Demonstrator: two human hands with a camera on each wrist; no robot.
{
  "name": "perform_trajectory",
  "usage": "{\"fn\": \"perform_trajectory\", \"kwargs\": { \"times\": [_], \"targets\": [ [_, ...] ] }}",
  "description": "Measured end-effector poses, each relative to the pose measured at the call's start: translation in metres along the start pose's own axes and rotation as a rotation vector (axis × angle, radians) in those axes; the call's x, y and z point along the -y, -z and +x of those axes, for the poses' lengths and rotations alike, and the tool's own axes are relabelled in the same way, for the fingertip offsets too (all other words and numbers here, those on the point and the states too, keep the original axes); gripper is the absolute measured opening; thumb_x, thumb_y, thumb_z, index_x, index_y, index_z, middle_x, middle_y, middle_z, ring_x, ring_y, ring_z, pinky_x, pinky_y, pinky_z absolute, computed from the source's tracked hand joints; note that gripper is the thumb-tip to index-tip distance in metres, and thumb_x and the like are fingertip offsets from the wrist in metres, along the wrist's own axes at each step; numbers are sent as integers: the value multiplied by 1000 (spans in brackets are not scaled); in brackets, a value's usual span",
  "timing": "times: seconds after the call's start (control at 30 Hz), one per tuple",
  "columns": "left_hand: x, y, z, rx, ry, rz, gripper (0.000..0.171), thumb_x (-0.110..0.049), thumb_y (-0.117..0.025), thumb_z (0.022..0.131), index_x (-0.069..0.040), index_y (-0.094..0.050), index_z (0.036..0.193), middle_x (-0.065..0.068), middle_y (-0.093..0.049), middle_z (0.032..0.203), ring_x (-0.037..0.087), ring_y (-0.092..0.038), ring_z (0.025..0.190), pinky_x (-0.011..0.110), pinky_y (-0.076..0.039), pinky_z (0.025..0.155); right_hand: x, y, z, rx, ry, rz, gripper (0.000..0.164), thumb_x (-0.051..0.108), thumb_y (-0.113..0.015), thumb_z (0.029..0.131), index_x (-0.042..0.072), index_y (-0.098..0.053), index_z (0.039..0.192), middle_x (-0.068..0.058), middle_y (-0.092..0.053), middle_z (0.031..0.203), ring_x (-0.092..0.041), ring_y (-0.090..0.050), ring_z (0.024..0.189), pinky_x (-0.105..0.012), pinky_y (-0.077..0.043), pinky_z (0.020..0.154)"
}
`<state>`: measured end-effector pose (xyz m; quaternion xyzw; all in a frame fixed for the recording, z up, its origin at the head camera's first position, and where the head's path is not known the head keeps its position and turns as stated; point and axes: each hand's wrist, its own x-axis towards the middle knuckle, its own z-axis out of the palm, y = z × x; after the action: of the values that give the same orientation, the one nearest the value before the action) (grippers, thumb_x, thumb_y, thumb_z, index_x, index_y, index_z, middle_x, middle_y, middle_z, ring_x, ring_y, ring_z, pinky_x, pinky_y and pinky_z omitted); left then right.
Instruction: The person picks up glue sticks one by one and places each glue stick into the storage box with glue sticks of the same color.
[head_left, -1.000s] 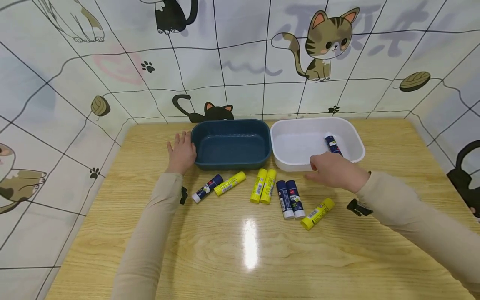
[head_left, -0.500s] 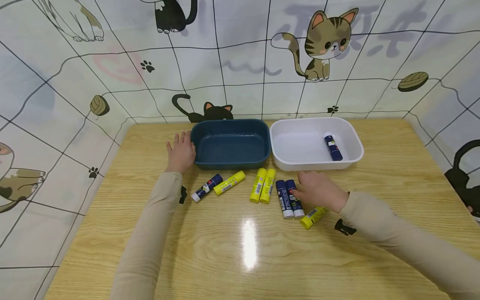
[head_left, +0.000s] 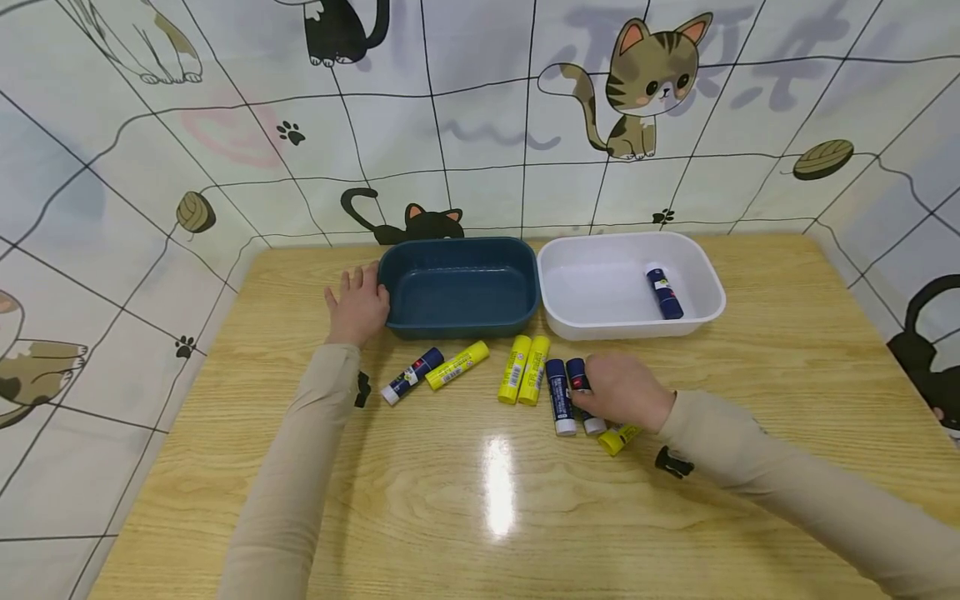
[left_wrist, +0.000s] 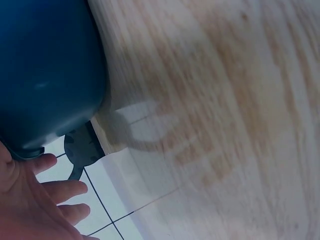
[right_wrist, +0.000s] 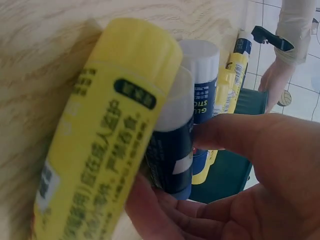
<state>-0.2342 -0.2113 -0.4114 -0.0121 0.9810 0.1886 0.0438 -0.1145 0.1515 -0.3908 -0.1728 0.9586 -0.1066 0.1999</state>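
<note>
My right hand (head_left: 624,388) pinches a navy glue stick (head_left: 577,375) between thumb and fingers, low over the table. In the right wrist view the thumb lies along one side of this glue stick (right_wrist: 172,150) and the fingers along the other. Just left of it is a second navy glue stick (head_left: 560,398). Partly under the hand lies a yellow glue stick (head_left: 618,438). My left hand (head_left: 357,307) touches the left end of the dark blue tub (head_left: 459,327), fingers extended. The white tub (head_left: 615,327) beside it holds one navy glue stick (head_left: 664,293).
Two yellow glue sticks (head_left: 522,371) lie side by side in front of the tubs. Farther left are another navy glue stick (head_left: 412,377) and a yellow one (head_left: 457,365). A cat-patterned wall covering (head_left: 487,125) rises behind the wooden table (head_left: 420,500).
My right hand has moved from the white tub's front edge down and left to the navy pair, and now grips the right one. The pair has spread slightly apart. My left hand stays put.
</note>
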Motion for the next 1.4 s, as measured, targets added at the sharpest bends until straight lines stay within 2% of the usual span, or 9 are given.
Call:
{"fn": "perform_trajectory", "kwargs": {
  "times": [0.4, 0.57, 0.63, 0.7, 0.77, 0.87, 0.97, 1.2, 1.4],
  "targets": [
    [-1, 3, 0, 28, 2, -4, 56, -26, -26, 102, -8, -18, 154, 23, -16, 156, 41, -4, 144, 65, 5, 108, -5, 0, 1, -1, -40, 89, 33, 27, -69, 87, -3, -57, 95, -5, -52, 70, -16, -52, 57, -26, -42, 48],
    [-1, 1, -1, 38, -2, -3, 56, -26, -26, 102, -8, -17, 154, 23, -17, 156, 41, -4, 144, 65, 5, 108, -10, 6, -4, -64, -10, 119, 31, 23, -67, 88, -3, -54, 97, -5, -52, 72, -15, -52, 57, -27, -42, 49],
    [0, 0, 0, 39, -2, -2, 56, -26, -26, 102, -8, -17, 155, 23, -17, 157, 41, -3, 144, 65, 6, 107, -12, 11, -7, -102, 9, 124, 27, 22, -67, 87, -1, -53, 94, -5, -51, 71, -15, -51, 57, -27, -42, 48],
    [0, 0, 0, 37, -1, -2, 56, -25, -25, 103, -8, -17, 155, 23, -16, 157, 41, -3, 144, 64, 6, 108, -14, 17, -9, -138, 30, 134, 30, 20, -68, 86, -3, -53, 100, -4, -50, 73, -15, -51, 58, -27, -42, 49],
    [1, 0, 0, 36, 2, -6, 55, -25, -25, 103, -9, -17, 155, 22, -16, 157, 41, -3, 144, 64, 7, 108, -15, 24, -11, -153, 49, 143, 28, 19, -69, 86, -2, -53, 96, -4, -49, 71, -14, -50, 57, -27, -41, 48],
    [0, 2, -2, 33, 8, -18, 56, -25, -24, 102, -9, -17, 155, 22, -17, 157, 40, -4, 144, 63, 7, 108, -16, 33, -14, -158, 61, 122, 28, 19, -69, 87, -2, -53, 95, -3, -49, 69, -14, -48, 55, -27, -40, 47],
    [-1, 4, -2, 38, 13, -22, 56, -25, -24, 102, -10, -17, 155, 23, -17, 157, 39, -3, 145, 63, 7, 108, -17, 38, -17, -150, 55, 72, 27, 22, -68, 87, 2, -51, 84, -2, -48, 63, -13, -47, 50, -26, -37, 44],
    [1, 3, 0, 26, 7, 0, 55, -24, -26, 102, -7, -18, 154, 24, -17, 156, 40, -3, 144, 63, 5, 109, -15, 48, -22, -142, 39, 49, 26, 23, -65, 87, 3, -49, 85, -2, -48, 60, -14, -46, 47, -26, -34, 43],
    [1, 1, 0, 22, 7, 0, 56, -25, -27, 102, -8, -19, 154, 23, -18, 156, 40, -3, 144, 63, 5, 109, -19, 63, -26, -209, 40, -22, 28, 25, -64, 86, 4, -47, 82, -2, -45, 58, -16, -44, 44, -27, -32, 41]
  ]
}}
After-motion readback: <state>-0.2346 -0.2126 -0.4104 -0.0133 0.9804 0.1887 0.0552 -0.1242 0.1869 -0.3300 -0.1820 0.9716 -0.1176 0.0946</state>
